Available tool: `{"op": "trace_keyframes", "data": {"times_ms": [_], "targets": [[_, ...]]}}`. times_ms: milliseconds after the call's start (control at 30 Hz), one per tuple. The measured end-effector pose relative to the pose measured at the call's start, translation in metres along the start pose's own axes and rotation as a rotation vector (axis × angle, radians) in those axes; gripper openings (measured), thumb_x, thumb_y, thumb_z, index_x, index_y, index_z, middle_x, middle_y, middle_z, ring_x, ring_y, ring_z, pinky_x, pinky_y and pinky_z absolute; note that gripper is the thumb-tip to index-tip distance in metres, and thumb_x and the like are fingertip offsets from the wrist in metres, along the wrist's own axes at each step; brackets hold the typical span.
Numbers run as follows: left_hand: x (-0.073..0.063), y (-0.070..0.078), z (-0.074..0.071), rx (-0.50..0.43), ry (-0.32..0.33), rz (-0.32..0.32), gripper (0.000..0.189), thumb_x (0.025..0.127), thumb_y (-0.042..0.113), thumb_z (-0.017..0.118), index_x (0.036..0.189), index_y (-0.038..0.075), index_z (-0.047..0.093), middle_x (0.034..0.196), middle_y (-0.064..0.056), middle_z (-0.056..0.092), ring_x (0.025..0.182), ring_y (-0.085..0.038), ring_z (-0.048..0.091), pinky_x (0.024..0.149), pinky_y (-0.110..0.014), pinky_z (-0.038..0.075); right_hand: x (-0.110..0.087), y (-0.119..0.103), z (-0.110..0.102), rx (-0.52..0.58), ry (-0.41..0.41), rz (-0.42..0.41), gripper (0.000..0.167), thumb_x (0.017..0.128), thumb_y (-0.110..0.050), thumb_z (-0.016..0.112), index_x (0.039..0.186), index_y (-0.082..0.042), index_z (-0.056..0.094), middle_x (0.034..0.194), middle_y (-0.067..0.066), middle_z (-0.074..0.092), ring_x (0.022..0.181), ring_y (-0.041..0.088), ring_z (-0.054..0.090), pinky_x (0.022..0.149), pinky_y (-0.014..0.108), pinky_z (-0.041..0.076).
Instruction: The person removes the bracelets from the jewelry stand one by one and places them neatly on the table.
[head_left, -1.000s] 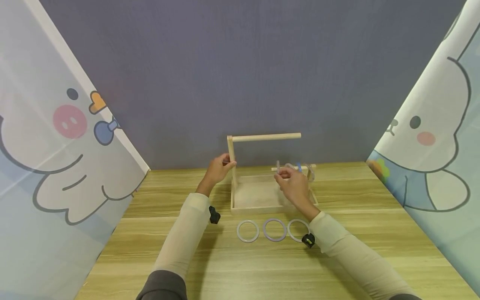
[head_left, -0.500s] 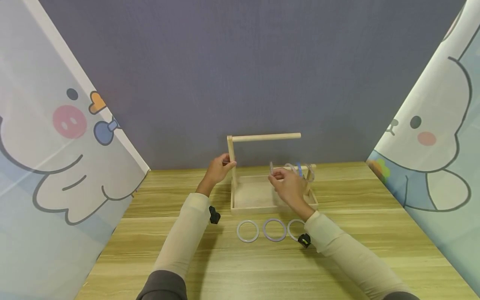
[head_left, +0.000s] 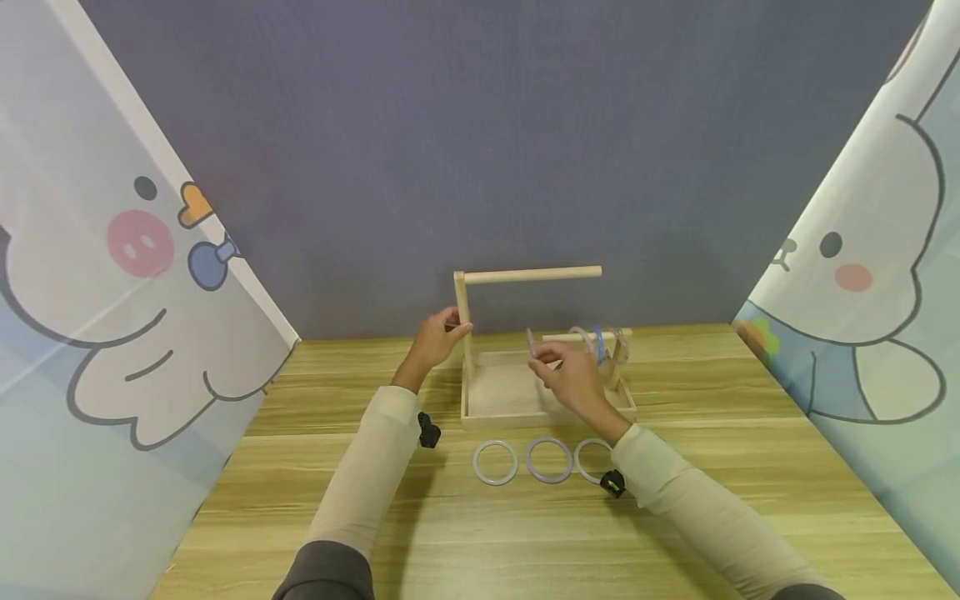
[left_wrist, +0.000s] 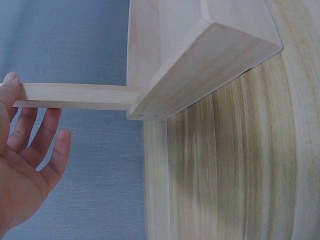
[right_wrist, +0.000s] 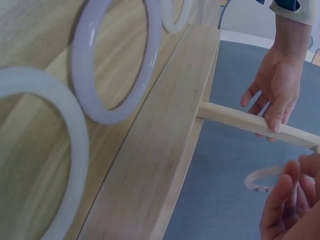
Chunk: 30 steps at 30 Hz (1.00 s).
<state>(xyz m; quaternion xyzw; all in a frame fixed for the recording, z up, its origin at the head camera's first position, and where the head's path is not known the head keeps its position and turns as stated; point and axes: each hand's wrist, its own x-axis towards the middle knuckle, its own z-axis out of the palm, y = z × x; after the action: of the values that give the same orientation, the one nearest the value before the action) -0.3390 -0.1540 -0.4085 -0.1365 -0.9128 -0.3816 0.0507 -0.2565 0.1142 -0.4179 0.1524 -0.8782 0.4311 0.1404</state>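
Observation:
My left hand grips the upright post of a wooden bangle rack, thumb on the near side and fingers behind. In the left wrist view that post runs out from the tray base. My right hand pinches a pale pinkish bangle between thumb and fingertips, just left of the free end of the lower bar. The right wrist view shows this bangle partly hidden by the fingers. Still hanging on the lower bar are a blue bangle and pale bangles around it.
Three bangles lie in a row before the rack: a whitish one, a lilac one and another whitish one near my right wrist. The upper bar extends right from the post. A grey wall stands behind.
My right hand has moved left with the pale bangle, from over the lower bar to beyond its free end. The bangle has turned slightly. My left hand stays on the post.

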Motion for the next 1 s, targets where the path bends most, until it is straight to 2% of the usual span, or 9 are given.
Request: {"op": "trace_keyframes", "data": {"times_ms": [200,433,767,1000], "targets": [[-0.001,-0.001,0.001,-0.006,0.000,-0.004,0.039,0.105,0.037,0.058,0.133,0.009,0.060,0.132,-0.015,0.066,0.122,-0.033,0.063,0.102,-0.050,0.052,-0.005,0.003,0.001,-0.032,-0.009,-0.098,0.018,0.090,-0.019,0.079,0.103,-0.007,0.075,0.093,0.010,0.079,0.052,0.007,0.064,0.044,0.021,0.048],[0.000,-0.001,0.002,-0.009,0.010,0.009,0.034,0.105,0.032,0.059,0.130,0.009,0.061,0.130,-0.016,0.067,0.120,-0.034,0.064,0.100,-0.051,0.053,-0.008,0.005,0.001,-0.084,0.005,-0.183,0.021,0.086,-0.018,0.083,0.102,-0.007,0.078,0.085,0.005,0.079,0.061,0.010,0.066,0.058,0.022,0.054],[0.001,-0.001,0.001,-0.015,0.007,0.012,0.038,0.105,0.036,0.058,0.133,0.010,0.061,0.129,-0.015,0.067,0.120,-0.033,0.064,0.100,-0.051,0.053,-0.016,0.008,-0.002,-0.098,-0.052,-0.275,0.019,0.085,-0.017,0.084,0.100,-0.006,0.079,0.082,0.003,0.076,0.057,0.005,0.061,0.055,0.018,0.051],[0.000,-0.001,0.002,-0.026,0.011,0.015,0.037,0.104,0.033,0.060,0.132,0.009,0.062,0.126,-0.015,0.069,0.118,-0.033,0.065,0.099,-0.051,0.054,-0.022,0.010,-0.002,-0.134,-0.054,-0.386,0.013,0.083,-0.014,0.085,0.094,-0.010,0.080,0.078,-0.001,0.073,0.059,0.003,0.060,0.055,0.017,0.051]]}}
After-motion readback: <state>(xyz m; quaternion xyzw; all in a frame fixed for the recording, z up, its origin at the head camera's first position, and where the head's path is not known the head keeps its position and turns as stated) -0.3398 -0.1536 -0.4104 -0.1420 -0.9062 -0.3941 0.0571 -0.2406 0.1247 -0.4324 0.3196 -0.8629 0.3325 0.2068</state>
